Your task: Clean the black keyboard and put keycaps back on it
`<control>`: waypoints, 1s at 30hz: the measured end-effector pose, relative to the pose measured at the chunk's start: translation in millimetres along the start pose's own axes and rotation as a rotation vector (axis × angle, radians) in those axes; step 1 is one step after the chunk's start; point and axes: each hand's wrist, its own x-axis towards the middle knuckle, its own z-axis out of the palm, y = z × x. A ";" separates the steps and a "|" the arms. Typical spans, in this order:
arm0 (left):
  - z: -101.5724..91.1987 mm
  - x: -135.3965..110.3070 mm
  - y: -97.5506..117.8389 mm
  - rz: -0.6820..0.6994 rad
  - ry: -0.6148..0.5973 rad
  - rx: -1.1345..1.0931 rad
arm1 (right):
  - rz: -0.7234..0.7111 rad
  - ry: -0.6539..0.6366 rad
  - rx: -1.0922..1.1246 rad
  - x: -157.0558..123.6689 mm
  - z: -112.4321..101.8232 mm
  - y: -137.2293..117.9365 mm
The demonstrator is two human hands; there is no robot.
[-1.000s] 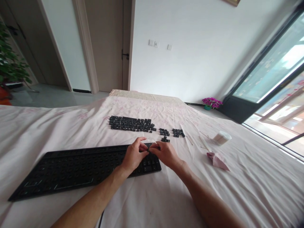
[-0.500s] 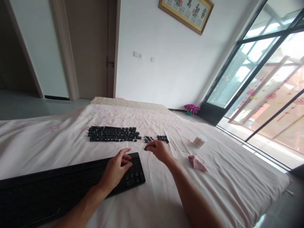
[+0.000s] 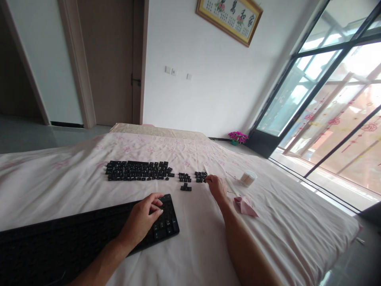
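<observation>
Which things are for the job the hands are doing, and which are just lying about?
Seem part of the job:
- black keyboard, by the left hand
- loose black keys, some by the right hand

Probably just lying about:
- pink cloth
- white tub

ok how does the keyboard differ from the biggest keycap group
The keyboard is one long piece, cut off at the left edge; the keycap group is many small pieces, wholly in view. The left hand lies over the keyboard; no hand covers the keycap group. Both are black.
</observation>
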 end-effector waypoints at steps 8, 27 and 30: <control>-0.9 -0.4 2.1 0.006 -0.015 0.013 | -0.025 -0.034 -0.041 4.0 7.5 3.2; -16.2 -5.7 14.3 0.122 0.033 0.042 | -0.369 -0.295 0.654 -55.2 -57.3 -116.2; -26.7 -9.6 18.9 0.132 -0.014 0.087 | -0.431 -0.537 0.860 -76.0 -62.5 -134.1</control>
